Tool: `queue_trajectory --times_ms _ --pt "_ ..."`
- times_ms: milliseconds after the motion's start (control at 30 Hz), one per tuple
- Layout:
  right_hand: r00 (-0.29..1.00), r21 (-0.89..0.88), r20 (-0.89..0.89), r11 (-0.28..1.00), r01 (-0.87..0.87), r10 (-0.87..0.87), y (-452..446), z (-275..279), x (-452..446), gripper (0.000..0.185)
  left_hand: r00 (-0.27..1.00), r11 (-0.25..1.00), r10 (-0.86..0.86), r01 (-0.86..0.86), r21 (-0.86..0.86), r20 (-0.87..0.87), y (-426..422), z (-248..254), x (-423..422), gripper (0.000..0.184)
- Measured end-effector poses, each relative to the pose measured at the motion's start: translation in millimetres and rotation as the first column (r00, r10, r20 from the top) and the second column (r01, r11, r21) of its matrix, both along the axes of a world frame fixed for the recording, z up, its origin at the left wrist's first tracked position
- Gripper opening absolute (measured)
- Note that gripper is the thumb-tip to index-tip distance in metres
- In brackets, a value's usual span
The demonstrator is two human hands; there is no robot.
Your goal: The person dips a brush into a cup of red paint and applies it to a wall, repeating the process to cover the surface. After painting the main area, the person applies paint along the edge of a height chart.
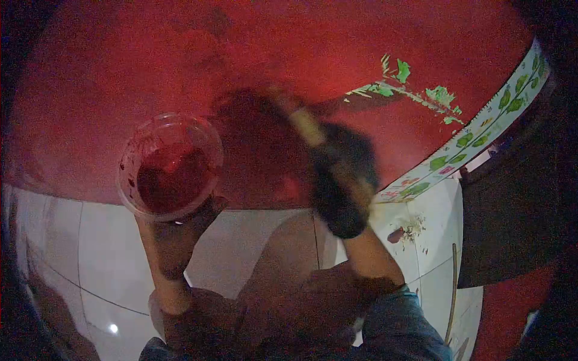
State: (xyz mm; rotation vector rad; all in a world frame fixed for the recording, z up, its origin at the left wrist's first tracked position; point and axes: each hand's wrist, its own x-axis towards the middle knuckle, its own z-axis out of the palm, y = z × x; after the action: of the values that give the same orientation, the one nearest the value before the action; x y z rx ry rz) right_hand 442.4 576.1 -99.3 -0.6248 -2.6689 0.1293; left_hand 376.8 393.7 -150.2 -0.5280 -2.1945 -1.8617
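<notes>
My left hand (176, 243) is wrapped round a clear plastic tub (125, 180) from below. Red paint (171, 177) lies inside it, with smears up the walls. My right hand (344, 180), in a dark glove, grips a paintbrush (308, 126) by its wooden handle. Motion blurs the hand and brush, and the brush's head is hard to make out. The brush points up and left toward a red wall (180, 54), to the right of the tub. I cannot tell whether the bristles touch the wall.
Green and whitish patches (442, 96) show through the red at upper right. A leaf-patterned border strip (463, 141) runs along the wall's right edge, beside a dark panel (512, 216). Crumbs of debris (412, 227) and a thin stick (453, 289) lie on the white tiled floor (108, 246).
</notes>
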Motion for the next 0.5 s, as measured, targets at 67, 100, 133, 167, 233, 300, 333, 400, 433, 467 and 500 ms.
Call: queue_trajectory --times_ms 67,100,133,167,233,300,333,400,433,467,500 --pt "0.584 -0.054 -0.811 0.998 0.01 -0.05 95.5 -62.7 0.0 0.012 0.999 0.998 -0.027 0.024 0.059 0.04 -1.5 -1.6 -0.9 0.063" --pt "0.429 -0.002 -0.903 0.999 0.051 -0.024 62.2 -10.2 0.6 0.007 0.998 1.0 -0.011 0.011 -0.008 -0.067 -3.3 -3.8 -4.0 0.063" --pt "0.427 0.002 -0.904 0.999 0.053 -0.021 60.0 -12.7 -2.3 0.007 0.984 0.997 -0.004 -0.009 -0.072 -0.176 -3.8 -4.8 -6.3 0.063" --pt "0.492 0.002 -0.87 1.0 -0.02 0.011 61.3 -19.2 -3.1 0.008 0.984 0.998 -0.008 -0.004 -0.068 -0.178 -3.5 -3.8 -6.3 0.063" --pt "0.606 -0.023 -0.792 0.988 -0.155 0.077 66.7 -38.5 -0.2 0.014 0.997 1.0 -0.03 0.029 -0.01 -0.067 -2.7 -1.3 -3.8 0.062" --pt "0.692 -0.08 -0.707 0.957 -0.28 0.144 62.1 -54.6 2.7 0.021 0.997 0.996 -0.023 0.016 0.093 0.071 1.5 -2.7 0.4 0.062" --pt "0.601 -0.335 -0.797 0.777 -0.533 0.068 36.7 -48.6 -2.0 0.016 0.977 0.981 -0.018 -0.024 0.193 0.214 2.7 -2.1 1.6 0.062" --pt "0.654 -0.235 -0.732 0.829 -0.507 0.192 39.6 -39.7 1.5 0.016 0.991 0.998 -0.004 -0.004 0.062 0.131 2.4 2.3 1.0 0.062" --pt "0.713 -0.128 -0.628 0.862 -0.49 0.312 42.8 -33.6 4.8 0.016 0.998 0.998 0.01 -0.006 -0.062 0.061 2.3 3.9 1.3 0.063" --pt "0.694 -0.18 -0.701 0.902 -0.392 0.162 42.4 -15.6 13.0 0.015 0.998 0.998 0.004 0.0 -0.068 0.056 4.2 5.4 3.7 0.063" --pt "0.62 0.094 -0.779 0.995 -0.036 0.096 64.6 -28.9 8.5 0.011 0.986 0.997 -0.007 -0.007 0.08 0.168 7.7 7.4 7.2 0.063"
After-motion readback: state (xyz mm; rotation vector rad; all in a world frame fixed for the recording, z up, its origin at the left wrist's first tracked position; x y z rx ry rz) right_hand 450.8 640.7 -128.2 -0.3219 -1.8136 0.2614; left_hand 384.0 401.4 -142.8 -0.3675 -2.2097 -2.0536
